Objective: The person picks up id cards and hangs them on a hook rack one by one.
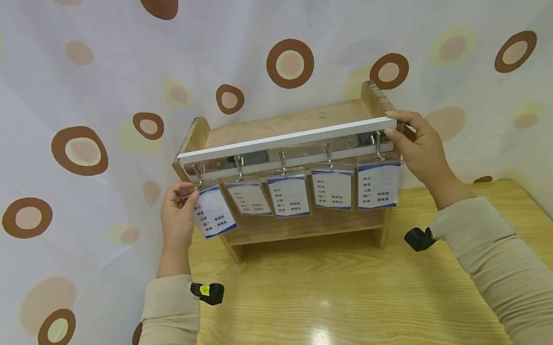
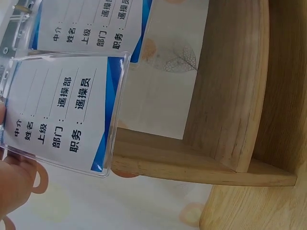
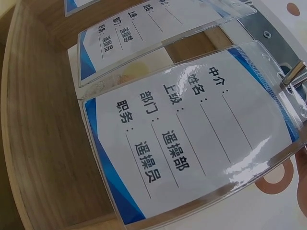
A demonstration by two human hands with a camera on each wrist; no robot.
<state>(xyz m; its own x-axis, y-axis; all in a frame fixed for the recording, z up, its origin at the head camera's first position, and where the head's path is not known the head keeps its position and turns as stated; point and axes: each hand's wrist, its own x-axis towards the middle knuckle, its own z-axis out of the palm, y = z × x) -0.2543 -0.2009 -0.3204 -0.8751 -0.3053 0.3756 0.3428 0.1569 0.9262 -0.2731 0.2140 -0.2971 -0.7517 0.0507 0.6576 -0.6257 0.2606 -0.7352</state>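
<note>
A white-edged hook rail (image 1: 298,136) with several metal hooks runs along the front of a small wooden shelf. Clear badge holders with white and blue cards hang from it in a row. At the rail's left end, my left hand (image 1: 176,218) pinches the edge of the leftmost badge holder (image 1: 215,212), which tilts sideways below its hook; the left wrist view shows this badge holder (image 2: 62,112) close up. My right hand (image 1: 421,147) grips the rail's right end, thumb in front and fingers over the top. Beside it hangs the rightmost badge holder (image 3: 187,139), on its hook.
The wooden shelf (image 1: 305,227) stands on a wood-grain table (image 1: 364,290), close against a wall covering (image 1: 245,28) patterned with brown circles. Its side panels (image 1: 377,98) rise above the rail at both ends.
</note>
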